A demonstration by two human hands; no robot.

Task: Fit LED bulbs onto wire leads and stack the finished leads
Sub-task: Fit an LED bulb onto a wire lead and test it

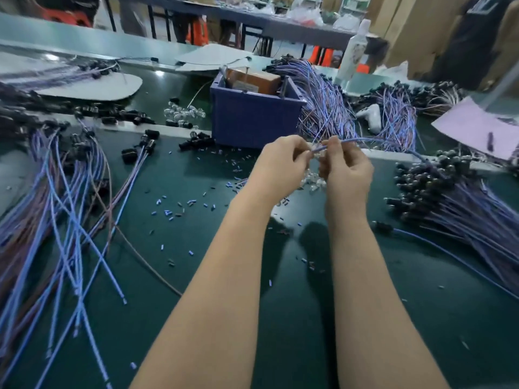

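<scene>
Green workbench (393,318) carries wire piles; above it, left hand (280,167) and right hand (346,169) both pinch one blue wire lead (365,139), fingers curled.

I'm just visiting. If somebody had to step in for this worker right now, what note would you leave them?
Hands: left hand and right hand both pinch the near end of one blue wire lead, held above the green table. Any bulb between the fingers is hidden.
Things: loose clear bulbs lie under the hands. There is a neat stack of leads on the right, a looser heap on the left, and more leads behind the blue bin.
Done: I cannot tell which pile is finished.
Left: fit a bulb on this lead, stack it, carry on.
</scene>
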